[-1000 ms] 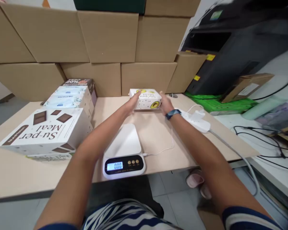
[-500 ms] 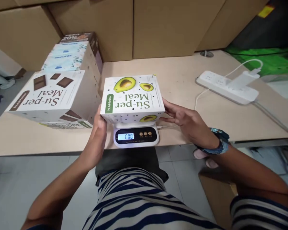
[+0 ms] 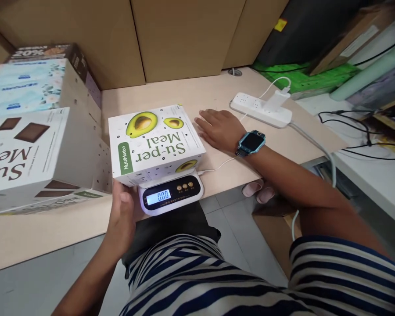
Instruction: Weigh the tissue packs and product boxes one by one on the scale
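**Flanking an avocado-printed box (image 3: 158, 145) over a digital scale (image 3: 171, 195), left hand (image 3: 123, 215) at 1 corner, right hand (image 3: 220, 131) alongside**

The white box covers the back of the scale, just behind its lit display (image 3: 159, 196), which reads 0.00; whether the box's weight rests there cannot be told. It juts past the scale on the left, yet leaves the display and 3 gold buttons (image 3: 185, 186) uncovered, probably so they can be read and reached.

The left hand is at the near left corner, thumb outside, other fingers partly hidden, seemingly to steady that overhanging end; how tightly it holds cannot be told. The right hand lies palm down beside the box's right side, fingers loosely spread, gripping nothing. A smartwatch (image 3: 251, 142) circles that wrist.

A thin white cable (image 3: 222, 166) leaves the scale's right side, likely for power; a power strip (image 3: 250, 105) lies farther back on the pale surface (image 3: 171, 93). A chocolate-printed box (image 3: 23, 153) stands left, perhaps there to leave working room.
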`<state>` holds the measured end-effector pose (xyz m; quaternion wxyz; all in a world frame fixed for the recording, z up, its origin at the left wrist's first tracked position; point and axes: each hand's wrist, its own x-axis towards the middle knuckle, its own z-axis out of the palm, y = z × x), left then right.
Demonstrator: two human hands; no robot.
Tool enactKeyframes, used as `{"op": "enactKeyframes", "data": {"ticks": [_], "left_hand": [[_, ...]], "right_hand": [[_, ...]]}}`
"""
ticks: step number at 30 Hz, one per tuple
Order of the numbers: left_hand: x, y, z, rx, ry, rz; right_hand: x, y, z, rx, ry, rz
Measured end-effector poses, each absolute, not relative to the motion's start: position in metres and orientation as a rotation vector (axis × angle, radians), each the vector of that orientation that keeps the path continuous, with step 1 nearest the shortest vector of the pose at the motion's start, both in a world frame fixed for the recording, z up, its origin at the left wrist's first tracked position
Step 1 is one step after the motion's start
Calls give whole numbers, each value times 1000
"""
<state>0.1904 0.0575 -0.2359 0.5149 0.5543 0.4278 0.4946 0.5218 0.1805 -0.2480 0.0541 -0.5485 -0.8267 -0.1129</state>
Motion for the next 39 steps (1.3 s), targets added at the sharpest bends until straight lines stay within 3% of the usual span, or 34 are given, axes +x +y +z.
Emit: {"op": "enactKeyframes", "data": {"ticks": [20, 39], "left_hand": [[178, 49, -244, 1405, 934, 1154], [180, 52, -240, 1413, 894, 1170]], "right_hand": [[522, 176, -254, -1716, -2510, -114], [518, 174, -249, -1749, -2521, -165]]}}
